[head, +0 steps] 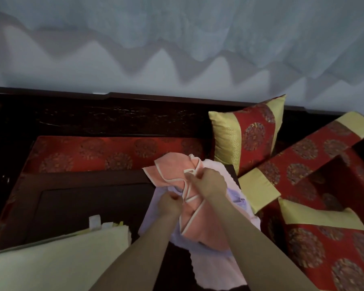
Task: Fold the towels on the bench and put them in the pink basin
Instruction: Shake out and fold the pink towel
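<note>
Hands work over the bench (pixel 88 198): left hand (pixel 169 204) and right hand (pixel 210 181) each pinch the salmon towel (pixel 198 223) atop the unfolded pile; corners likely need aligning next. No basin visible.

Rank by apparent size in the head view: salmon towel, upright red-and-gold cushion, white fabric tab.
1-2. Upright red-and-gold cushion and salmon towel with white trim: alike, and the towel is bunched and nearer, so unranked.
3. White fabric tab.

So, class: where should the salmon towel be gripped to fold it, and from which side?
Grip the salmon towel at two corners along its white-piped edge, from above. It lies crumpled over the lilac towel, and the piping marks the edges. Both hands, left and right, already pinch it.
</note>
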### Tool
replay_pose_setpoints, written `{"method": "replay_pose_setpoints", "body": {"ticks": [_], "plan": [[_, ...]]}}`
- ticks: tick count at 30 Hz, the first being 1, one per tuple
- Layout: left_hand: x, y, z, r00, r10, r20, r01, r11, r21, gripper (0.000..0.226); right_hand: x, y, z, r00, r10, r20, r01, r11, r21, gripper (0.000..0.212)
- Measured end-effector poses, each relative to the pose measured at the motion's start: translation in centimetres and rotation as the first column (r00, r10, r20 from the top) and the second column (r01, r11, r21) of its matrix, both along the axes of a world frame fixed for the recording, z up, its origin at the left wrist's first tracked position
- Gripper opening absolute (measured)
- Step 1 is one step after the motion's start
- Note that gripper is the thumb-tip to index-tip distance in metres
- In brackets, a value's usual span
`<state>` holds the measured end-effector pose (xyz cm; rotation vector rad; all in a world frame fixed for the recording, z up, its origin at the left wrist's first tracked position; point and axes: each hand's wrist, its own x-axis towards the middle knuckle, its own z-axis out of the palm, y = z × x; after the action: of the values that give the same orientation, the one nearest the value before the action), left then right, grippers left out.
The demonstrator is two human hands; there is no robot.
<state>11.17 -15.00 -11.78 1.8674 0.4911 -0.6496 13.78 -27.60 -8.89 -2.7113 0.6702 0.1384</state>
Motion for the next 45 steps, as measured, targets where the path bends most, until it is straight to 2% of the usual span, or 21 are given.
{"method": "replay_pose_setpoints", "body": {"ticks": [2,6,8,10,11,12,14,15,16,18,21,25,29,32,36,40,42,45], "plan": [[-0.1,-0.4,-0.1,1.000,0.031,0.000,-0.031,0.999,0.018,0.021,0.7,0.6,-0.3,1.000,-0.023,-0.006,0.022,0.999,-0.049,0.056],[-0.1,-0.9,-0.6,1.000,0.003,0.020,-0.004,0.999,0.049,0.022,1.4,0.4,-0.4,0.995,-0.003,-0.097,-0.007,0.994,-0.110,0.041],[0.0,-0.8,-0.7,0.996,-0.076,0.047,0.071,0.994,0.088,0.019,1.4,-0.5,0.2,0.995,-0.020,-0.098,0.019,1.000,-0.008,0.033],[0.0,-0.5,-0.4,0.985,-0.155,0.080,0.143,0.979,0.143,0.020,1.3,-1.7,1.3,0.997,-0.064,-0.038,0.071,0.965,0.254,0.024],[0.1,-0.3,0.1,0.982,-0.165,0.094,0.149,0.977,0.150,0.019,1.1,-2.4,2.4,0.992,-0.126,0.004,0.113,0.899,0.423,0.022],[0.3,0.1,0.8,0.981,-0.148,0.122,0.134,0.985,0.112,0.016,0.8,-3.0,3.9,0.975,-0.222,0.020,0.167,0.786,0.595,0.020],[0.9,1.4,2.7,0.993,-0.025,0.117,0.039,0.993,-0.114,0.012,0.1,-4.2,7.4,0.932,-0.361,-0.040,0.233,0.510,0.828,0.009],[1.2,2.3,3.9,0.997,0.043,0.067,-0.025,0.969,-0.246,0.017,-0.2,-4.8,9.1,0.923,-0.381,-0.058,0.226,0.413,0.882,0.006],[1.4,3.2,5.4,0.994,0.110,0.022,-0.095,0.928,-0.360,0.019,-0.5,-5.5,10.9,0.915,-0.400,-0.048,0.204,0.358,0.911,0.009],[2.1,5.3,9.0,0.974,0.221,0.043,-0.168,0.838,-0.519,0.015,-1.0,-7.0,14.6,0.899,-0.438,0.031,0.126,0.326,0.937,0.015],[3.6,8.7,16.0,0.934,0.305,0.185,-0.123,0.764,-0.634,0.020,-1.3,-8.0,20.3,0.878,-0.442,0.186,-0.015,0.362,0.932,0.011],[5.6,13.7,24.8,0.850,0.385,0.359,-0.062,0.751,-0.658,0.026,-1.9,-7.7,27.4,0.793,-0.476,0.380,-0.154,0.447,0.881,0.011],[5.7,17.7,32.3,0.770,0.369,0.520,0.026,0.797,-0.603,0.027,-2.6,-6.2,32.7,0.752,-0.429,0.501,-0.250,0.517,0.818,0.013],[5.1,19.8,36.8,0.713,0.309,0.629,0.113,0.835,-0.538,0.029,-2.5,-4.4,35.7,0.683,-0.407,0.606,-0.302,0.599,0.742,0.014],[3.7,21.7,41.1,0.707,0.343,0.618,0.154,0.779,-0.608,0.029,-2.2,-2.2,38.6,0.643,-0.342,0.685,-0.317,0.695,0.645,0.019],[2.5,23.0,43.2,0.700,0.324,0.637,0.152,0.804,-0.575,0.021,-1.9,-1.2,40.3,0.638,-0.301,0.709,-0.298,0.752,0.588,0.029],[2.0,23.8,43.8,0.748,0.342,0.569,0.112,0.780,-0.615,0.019,-1.9,-0.8,40.7,0.633,-0.302,0.712,-0.310,0.745,0.591,0.026],[1.4,24.7,43.9,0.836,0.271,0.478,0.129,0.748,-0.651,0.031,-2.0,-0.2,40.8,0.634,-0.308,0.709,-0.348,0.706,0.617,0.015]]}}
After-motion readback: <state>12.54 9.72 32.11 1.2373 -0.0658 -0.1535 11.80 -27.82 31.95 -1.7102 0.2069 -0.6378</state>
